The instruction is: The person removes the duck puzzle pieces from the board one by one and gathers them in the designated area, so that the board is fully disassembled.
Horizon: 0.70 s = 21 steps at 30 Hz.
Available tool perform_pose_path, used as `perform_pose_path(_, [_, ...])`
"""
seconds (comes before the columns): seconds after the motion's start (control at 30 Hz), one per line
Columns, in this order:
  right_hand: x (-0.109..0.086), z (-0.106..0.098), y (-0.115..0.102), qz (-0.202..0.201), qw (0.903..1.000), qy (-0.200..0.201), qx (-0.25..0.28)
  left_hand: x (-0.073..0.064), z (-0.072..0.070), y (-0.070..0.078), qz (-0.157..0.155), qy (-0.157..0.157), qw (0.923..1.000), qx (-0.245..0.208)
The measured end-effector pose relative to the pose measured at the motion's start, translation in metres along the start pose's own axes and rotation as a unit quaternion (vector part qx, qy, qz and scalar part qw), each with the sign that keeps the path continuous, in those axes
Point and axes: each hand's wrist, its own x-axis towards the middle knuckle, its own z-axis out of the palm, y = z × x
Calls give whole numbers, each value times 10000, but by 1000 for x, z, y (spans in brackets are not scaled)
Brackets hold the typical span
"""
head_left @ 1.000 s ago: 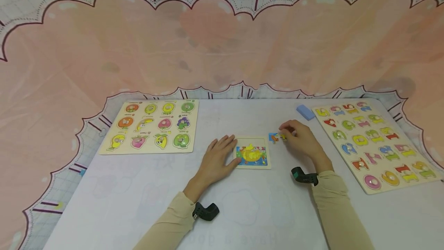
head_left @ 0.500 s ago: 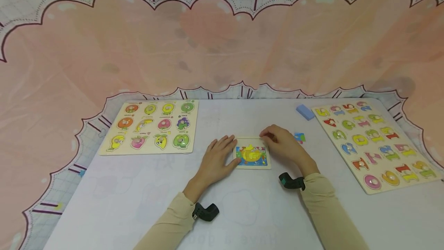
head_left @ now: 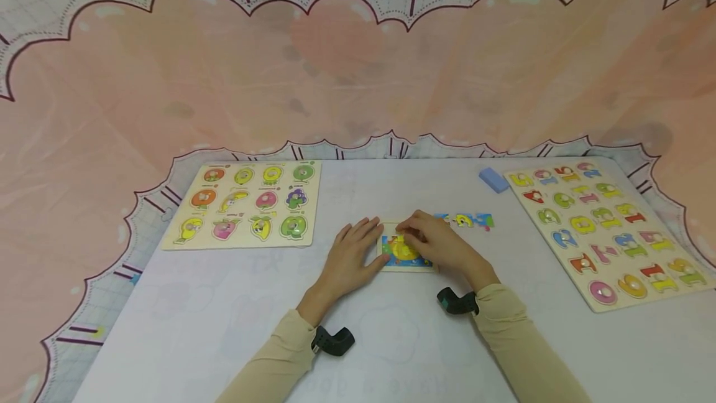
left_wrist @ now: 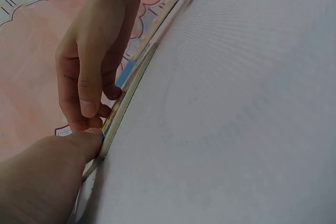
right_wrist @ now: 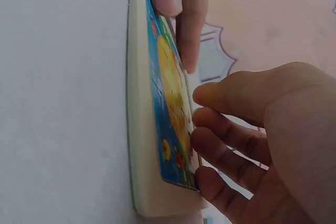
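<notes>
A small wooden puzzle board (head_left: 406, 268) lies in mid-table; its picture of a yellow duck on blue (right_wrist: 173, 98) fills the lower part of the tray. Along its left side rests my left hand (head_left: 349, 257), fingers extended and thumb on the frame's lower left. My right hand (head_left: 442, 244) reaches over the board from the right, fingers bent, fingertips right at the picture's upper edge. The right wrist view shows no piece between its thumb and fingers. Just right of the board are loose puzzle pieces (head_left: 464, 221) in a row, the leftmost partly behind the right hand.
A fruit puzzle board (head_left: 254, 229) lies at the back left, a number puzzle board (head_left: 610, 216) on the right. Beside the number board's far corner sits a blue block (head_left: 493, 180). A patterned pink curtain (head_left: 358, 79) hangs behind the white table (head_left: 224, 303).
My right hand has moved left from the loose pieces to over the board's picture. Three pieces now show in the row it uncovered. My left hand stays put.
</notes>
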Motion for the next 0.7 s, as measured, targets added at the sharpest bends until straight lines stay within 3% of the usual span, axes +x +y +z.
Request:
perform_pose_path(0.13, [1, 4, -2, -213, 9995, 4, -231, 0, 1, 0, 4, -6, 10000, 53])
perform_pose_path(0.7, [1, 9, -3, -42, 9996, -23, -262, 0, -2, 1, 16, 8, 10000, -8])
